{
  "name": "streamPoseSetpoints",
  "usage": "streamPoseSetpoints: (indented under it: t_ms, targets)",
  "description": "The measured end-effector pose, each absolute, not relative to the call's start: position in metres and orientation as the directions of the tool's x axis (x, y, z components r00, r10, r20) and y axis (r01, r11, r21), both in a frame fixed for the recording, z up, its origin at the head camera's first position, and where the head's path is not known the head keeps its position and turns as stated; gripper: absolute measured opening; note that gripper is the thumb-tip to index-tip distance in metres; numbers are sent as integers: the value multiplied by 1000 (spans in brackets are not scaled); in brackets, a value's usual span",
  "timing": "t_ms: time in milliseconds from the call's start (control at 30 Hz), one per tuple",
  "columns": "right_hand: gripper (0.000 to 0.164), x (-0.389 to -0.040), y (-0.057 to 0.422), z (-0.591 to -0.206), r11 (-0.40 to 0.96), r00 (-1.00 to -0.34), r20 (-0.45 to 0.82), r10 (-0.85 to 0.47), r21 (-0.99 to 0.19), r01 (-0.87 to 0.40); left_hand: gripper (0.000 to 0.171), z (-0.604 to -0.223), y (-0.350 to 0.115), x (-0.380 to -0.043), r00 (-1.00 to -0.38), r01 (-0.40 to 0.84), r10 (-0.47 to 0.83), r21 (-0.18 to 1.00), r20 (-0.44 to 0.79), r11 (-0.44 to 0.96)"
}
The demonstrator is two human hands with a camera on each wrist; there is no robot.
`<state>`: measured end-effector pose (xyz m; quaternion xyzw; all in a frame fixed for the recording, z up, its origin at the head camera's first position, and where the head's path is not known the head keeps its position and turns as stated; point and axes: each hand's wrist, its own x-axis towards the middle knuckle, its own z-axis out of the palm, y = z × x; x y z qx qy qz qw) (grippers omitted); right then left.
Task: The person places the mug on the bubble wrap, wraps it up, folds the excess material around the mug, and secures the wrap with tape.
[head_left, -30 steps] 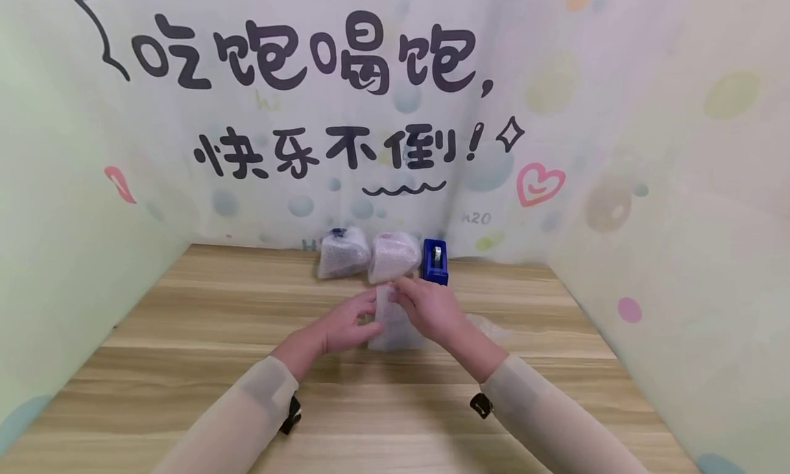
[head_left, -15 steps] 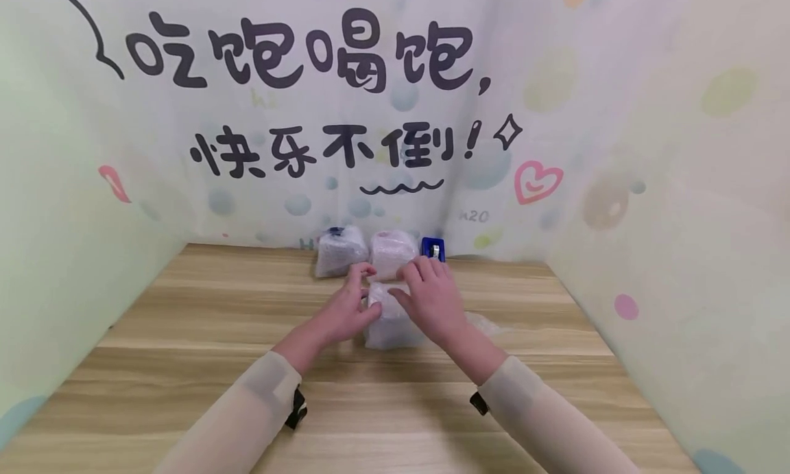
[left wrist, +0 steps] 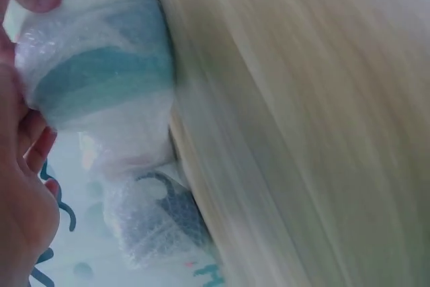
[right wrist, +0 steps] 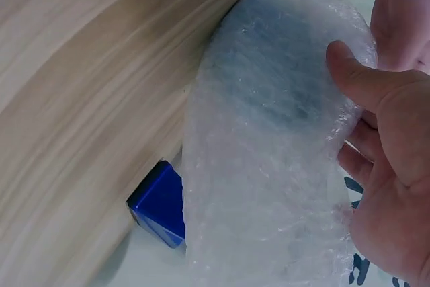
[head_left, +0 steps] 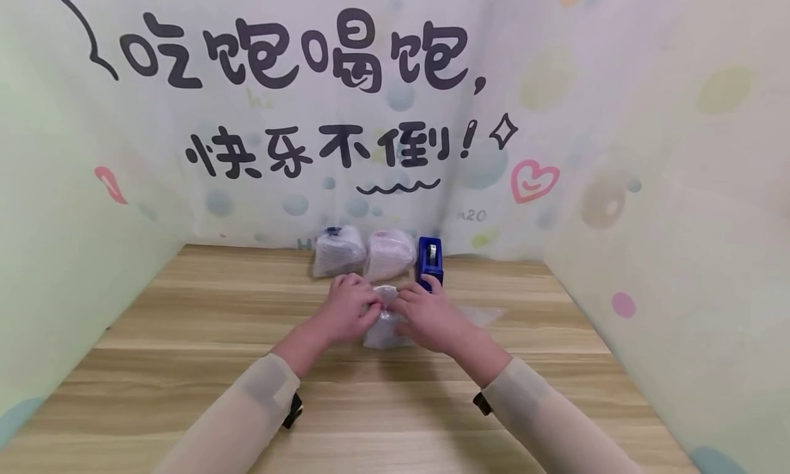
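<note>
A bubble-wrapped cup, pale blue-green through the plastic, stands on the table between both hands. My left hand pinches the wrap at its upper left; in the left wrist view the thumb is on the near side and the other fingers curl behind. Across from it my right hand grips the upper right edge, its thumb pressed on the bubble wrap. In the right wrist view a long sheet of this wrap trails from the cup, and its loose end shows beyond the right hand in the head view.
Two more bubble-wrapped bundles, one with dark blue and one pinkish, stand against the back wall. Beside them is a blue tape dispenser, just beyond the right hand. Printed walls enclose the wooden table at the back and sides.
The hands have come closer together over the top of the wrapped cup. Spread left fingers have curled onto the wrap, and the right hand has lowered, uncovering more of the tape dispenser.
</note>
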<state>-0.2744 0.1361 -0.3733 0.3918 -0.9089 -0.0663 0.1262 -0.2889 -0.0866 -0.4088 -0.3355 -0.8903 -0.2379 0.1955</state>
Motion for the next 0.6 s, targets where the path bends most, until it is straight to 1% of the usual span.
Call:
streamPoseSetpoints:
  t_ms: [100,167,267,367,467,533,600]
  targets:
    - [38,-280,133,-375,673,-654,161,-739,170,-719,23,-407,-88,-287,-731,675,534,332,425,659]
    - [34,-284,131,-374,667,-650,152,-745,139,-732,28,-407,-88,-287,-741,668,548,337,388,664]
    - [29,-288,130,-373,664,-651,139,-746,94,-741,32,-407,-90,-285,-742,665,548,327,386,671]
    - [27,-289,132,-372,663,-655,121,-746,51,-746,39,-409,-92,-281,-736,666,534,302,415,682]
    - [29,-292,135,-370,648,-643,114,-757,5,-762,41,-410,-92,-277,-704,685,525,263,479,679]
    - [35,-295,139,-368,635,-633,124,-764,-31,-772,38,-410,-91,-277,-660,714,534,221,529,664]
    - [40,-297,146,-365,635,-638,134,-758,-66,-769,33,-409,-90,-278,-615,746,561,180,554,641]
